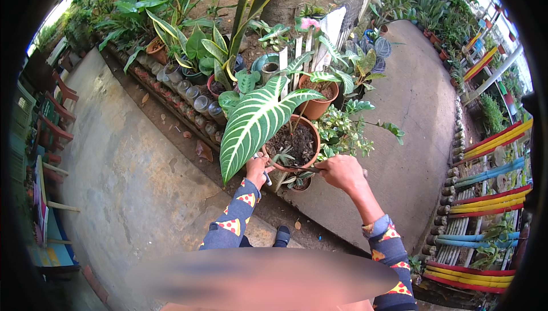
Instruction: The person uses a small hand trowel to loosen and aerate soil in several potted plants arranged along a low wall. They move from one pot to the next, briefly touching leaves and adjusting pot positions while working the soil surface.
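A terracotta-coloured pot (317,142) of dark soil (299,142) stands before me, holding a plant whose large green leaf (257,122) with white veins hangs over its left side. My right hand (344,171) is closed on the handle of a thin dark tool (305,168), which reaches left across the pot's near rim. At the pot's lower left, my left hand (257,169) grips a slim white-and-dark object (268,178), too small to identify. A small green sprig (283,156) lies at the near edge of the soil, close to the tool.
Behind is another terracotta-coloured pot (316,106); a small potted plant (300,182) sits below the near rim. Upturned bottles (201,104) edge the bed on the left. Variegated foliage (342,133) crowds the right side. Red plastic chairs (55,127) stand far left.
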`<control>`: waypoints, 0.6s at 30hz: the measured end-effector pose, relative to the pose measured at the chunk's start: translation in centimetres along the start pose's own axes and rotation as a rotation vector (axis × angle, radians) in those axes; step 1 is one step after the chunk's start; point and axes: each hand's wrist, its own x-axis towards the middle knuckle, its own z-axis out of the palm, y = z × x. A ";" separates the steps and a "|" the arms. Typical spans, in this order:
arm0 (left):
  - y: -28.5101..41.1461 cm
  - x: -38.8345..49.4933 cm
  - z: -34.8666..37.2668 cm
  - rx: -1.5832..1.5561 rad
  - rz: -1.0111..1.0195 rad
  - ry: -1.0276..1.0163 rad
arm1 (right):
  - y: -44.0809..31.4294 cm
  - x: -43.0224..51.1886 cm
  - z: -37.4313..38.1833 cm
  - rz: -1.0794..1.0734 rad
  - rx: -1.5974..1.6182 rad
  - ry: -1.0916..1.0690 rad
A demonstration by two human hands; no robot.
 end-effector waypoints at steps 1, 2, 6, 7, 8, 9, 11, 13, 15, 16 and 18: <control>0.0 0.0 0.0 -0.003 -0.007 -0.006 | -0.5 0.7 0.5 -0.010 0.024 0.021; 0.1 -0.1 0.0 -0.005 -0.015 -0.012 | -1.2 1.4 1.0 -0.019 0.048 0.052; 0.0 0.2 -0.2 0.007 -0.022 -0.023 | -1.4 2.8 1.4 -0.023 0.111 0.098; -0.1 0.3 -0.3 0.003 -0.019 -0.034 | -1.1 2.7 1.0 0.013 0.118 0.071; -0.2 0.4 -0.4 -0.003 -0.016 -0.046 | -0.6 2.3 0.5 0.001 0.162 0.080; -0.2 0.6 -0.5 -0.009 -0.012 -0.058 | -0.3 1.9 -0.1 0.003 0.199 0.086; -0.3 0.7 -0.5 -0.003 -0.007 -0.055 | 0.0 1.1 -1.1 0.081 0.260 0.021; -0.3 0.6 -0.4 -0.018 -0.015 -0.063 | -1.2 0.3 -0.8 0.047 0.276 -0.005; -0.2 0.3 -0.2 -0.028 -0.009 -0.041 | -3.9 0.1 0.8 0.016 0.162 0.041; 0.0 0.1 -0.1 -0.033 -0.005 -0.029 | -5.2 0.2 1.8 0.038 0.128 0.069; 0.1 -0.1 0.1 -0.015 -0.008 -0.049 | -7.2 0.3 4.0 0.038 0.120 0.216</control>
